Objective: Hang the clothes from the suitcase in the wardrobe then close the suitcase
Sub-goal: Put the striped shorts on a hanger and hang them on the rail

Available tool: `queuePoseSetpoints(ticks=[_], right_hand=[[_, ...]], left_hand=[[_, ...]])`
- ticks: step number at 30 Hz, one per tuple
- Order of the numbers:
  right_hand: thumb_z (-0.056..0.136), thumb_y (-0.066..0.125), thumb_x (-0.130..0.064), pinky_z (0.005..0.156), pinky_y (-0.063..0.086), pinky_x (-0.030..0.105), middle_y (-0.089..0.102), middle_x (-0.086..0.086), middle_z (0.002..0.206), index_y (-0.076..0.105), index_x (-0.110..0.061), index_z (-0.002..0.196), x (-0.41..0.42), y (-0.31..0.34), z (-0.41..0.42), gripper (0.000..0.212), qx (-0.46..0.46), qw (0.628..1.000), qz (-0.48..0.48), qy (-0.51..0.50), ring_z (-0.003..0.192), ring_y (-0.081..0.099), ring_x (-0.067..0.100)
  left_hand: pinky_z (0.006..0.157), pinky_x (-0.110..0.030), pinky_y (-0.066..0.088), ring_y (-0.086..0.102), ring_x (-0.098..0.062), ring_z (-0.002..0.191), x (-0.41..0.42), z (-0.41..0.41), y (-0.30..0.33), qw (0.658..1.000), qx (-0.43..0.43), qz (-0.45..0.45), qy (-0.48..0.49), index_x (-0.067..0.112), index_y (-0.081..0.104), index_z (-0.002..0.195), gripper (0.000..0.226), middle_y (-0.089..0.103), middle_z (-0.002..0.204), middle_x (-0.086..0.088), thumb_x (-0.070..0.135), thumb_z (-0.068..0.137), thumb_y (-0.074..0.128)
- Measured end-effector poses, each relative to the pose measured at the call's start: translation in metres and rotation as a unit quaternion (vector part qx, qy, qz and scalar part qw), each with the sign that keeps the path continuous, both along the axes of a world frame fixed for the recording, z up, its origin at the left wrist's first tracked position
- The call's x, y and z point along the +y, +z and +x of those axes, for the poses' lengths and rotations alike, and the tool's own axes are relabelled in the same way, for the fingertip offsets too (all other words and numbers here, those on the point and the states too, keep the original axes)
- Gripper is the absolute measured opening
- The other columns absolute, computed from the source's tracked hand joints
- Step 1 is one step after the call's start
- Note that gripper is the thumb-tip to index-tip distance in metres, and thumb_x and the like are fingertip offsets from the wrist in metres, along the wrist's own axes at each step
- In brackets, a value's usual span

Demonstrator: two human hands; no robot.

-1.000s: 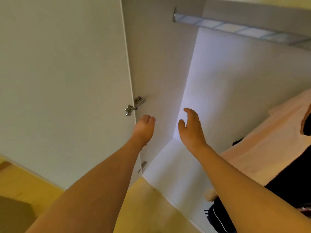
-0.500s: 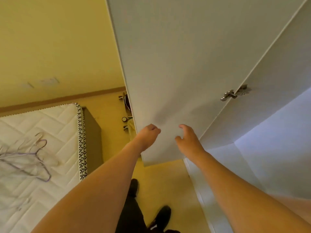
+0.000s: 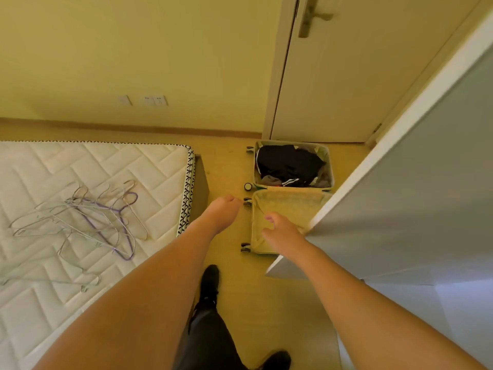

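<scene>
A: Suitcase (image 3: 289, 198) position?
B: Open flat on floor (image 3: 234, 289), far of centre, before the room door (image 3: 333, 76). Clothes (image 3: 289, 165) in its far half.
A: Left side?
B: Mattress (image 3: 80, 236), hangers (image 3: 80, 220) piled on it.
A: Right?
B: Wardrobe door (image 3: 413, 196), its edge overlapping the suitcase's near half.

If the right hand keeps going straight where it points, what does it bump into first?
Probably the empty near half of the open suitcase, which lies on the floor below the right hand. Depth is hard to judge from above.
</scene>
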State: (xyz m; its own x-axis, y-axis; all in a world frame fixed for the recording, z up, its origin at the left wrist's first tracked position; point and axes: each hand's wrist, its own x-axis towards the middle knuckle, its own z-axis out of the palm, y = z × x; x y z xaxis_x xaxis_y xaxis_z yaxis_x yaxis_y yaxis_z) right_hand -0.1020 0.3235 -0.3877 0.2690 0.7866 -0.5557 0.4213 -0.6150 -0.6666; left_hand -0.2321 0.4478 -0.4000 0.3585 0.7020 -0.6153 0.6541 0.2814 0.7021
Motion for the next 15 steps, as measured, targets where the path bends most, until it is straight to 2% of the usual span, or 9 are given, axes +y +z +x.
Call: queuePoseSetpoints(ticks=[2,4,6,8,10,11,13,15], right_hand=[[0.095,0.049,-0.018,0.102,0.039,0.032,0.035,0.001,0.153,0.033,-0.020,0.149,0.042,-0.004,-0.002,0.056,-0.002,1.000,0.004,-0.017,0.133,0.042,0.019],[0.095,0.048,-0.017,0.091,0.046,0.029,0.037,0.000,0.150,0.033,-0.021,0.148,0.078,-0.003,-0.001,0.056,-0.005,0.999,0.010,-0.040,0.111,0.053,0.012],[0.096,0.048,-0.016,0.079,0.049,0.030,0.045,0.002,0.140,0.036,-0.019,0.146,0.122,-0.005,0.001,0.051,-0.006,0.997,0.011,-0.076,0.093,0.054,0.009],[0.097,0.047,-0.015,0.088,0.050,0.040,0.051,0.007,0.130,0.041,-0.016,0.140,0.155,-0.002,0.004,0.044,-0.004,0.994,0.008,-0.109,0.105,0.058,0.020],[0.098,0.047,-0.015,0.093,0.049,0.040,0.053,0.003,0.122,0.040,-0.016,0.141,0.185,-0.002,0.013,0.044,0.000,0.991,0.007,-0.135,0.111,0.056,0.020],[0.097,0.047,-0.016,0.090,0.051,0.039,0.053,-0.002,0.115,0.039,-0.018,0.142,0.200,-0.004,0.019,0.046,0.009,0.988,0.008,-0.156,0.106,0.058,0.015],[0.096,0.049,-0.016,0.072,0.053,0.030,0.054,-0.005,0.110,0.042,-0.020,0.142,0.224,-0.006,0.034,0.046,0.020,0.981,0.010,-0.195,0.085,0.058,0.005],[0.094,0.049,-0.014,0.057,0.045,0.020,0.057,-0.003,0.110,0.043,-0.019,0.140,0.240,-0.010,0.050,0.046,0.020,0.976,0.010,-0.217,0.074,0.054,0.003]], left_hand=[[0.074,-0.035,0.042,0.053,-0.024,0.084,0.043,0.000,-0.004,1.000,0.013,0.001,-0.020,0.014,0.057,0.092,0.024,0.058,0.097,-0.008,0.033,0.098,0.044],[0.070,-0.033,0.041,0.052,-0.023,0.082,0.076,0.002,-0.004,0.999,0.020,0.007,-0.047,0.013,0.056,0.094,0.026,0.057,0.093,-0.007,0.033,0.098,0.042],[0.068,-0.032,0.040,0.051,-0.023,0.082,0.121,0.009,-0.007,0.996,0.033,0.011,-0.077,0.011,0.056,0.096,0.027,0.055,0.090,-0.006,0.032,0.099,0.040],[0.073,-0.034,0.042,0.053,-0.024,0.085,0.157,0.015,-0.011,0.994,0.038,0.008,-0.097,0.011,0.056,0.098,0.026,0.057,0.093,-0.008,0.032,0.100,0.040],[0.082,-0.036,0.044,0.055,-0.025,0.094,0.191,0.027,-0.011,0.993,0.033,0.015,-0.109,0.011,0.057,0.105,0.028,0.059,0.103,-0.009,0.032,0.100,0.040],[0.084,-0.036,0.044,0.055,-0.026,0.098,0.206,0.034,-0.010,0.992,0.037,0.018,-0.120,0.010,0.057,0.110,0.030,0.059,0.108,-0.010,0.032,0.101,0.040],[0.084,-0.035,0.041,0.054,-0.027,0.101,0.234,0.054,-0.010,0.988,0.047,0.023,-0.147,0.008,0.056,0.117,0.032,0.058,0.112,-0.010,0.030,0.102,0.038],[0.082,-0.031,0.038,0.050,-0.024,0.097,0.251,0.074,-0.007,0.984,0.047,0.031,-0.168,0.008,0.055,0.119,0.030,0.056,0.109,-0.009,0.028,0.103,0.037]])
